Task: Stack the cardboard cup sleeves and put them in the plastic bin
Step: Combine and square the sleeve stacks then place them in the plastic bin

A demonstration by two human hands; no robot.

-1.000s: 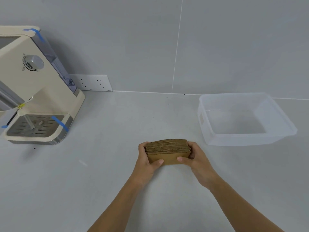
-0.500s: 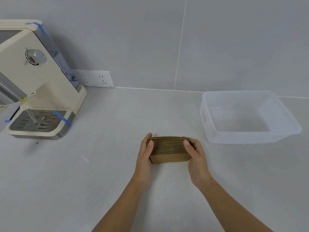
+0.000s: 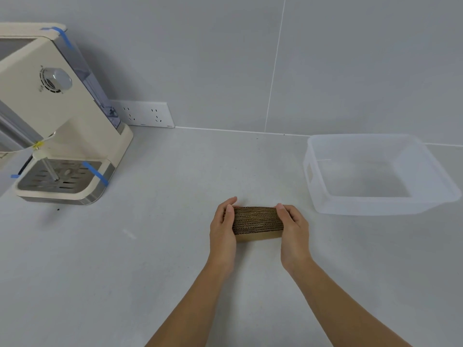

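A stack of several brown cardboard cup sleeves [image 3: 256, 221] stands on edge on the grey counter, its corrugated edges facing up. My left hand [image 3: 223, 229] presses flat against the stack's left end and my right hand [image 3: 293, 230] against its right end, so both hands squeeze it between them. The translucent plastic bin [image 3: 323, 194] sits to the right and slightly farther back, apart from the stack, and I see nothing inside it.
A cream coffee machine [image 3: 57, 116] with blue tape strips and a metal drip tray stands at the far left. A white wall socket strip [image 3: 146, 117] is mounted low on the grey tiled wall behind.
My hands shifted from holding the stack with thumbs in front to pressing flat on its two ends. The stack has tipped so its corrugated edges face up.
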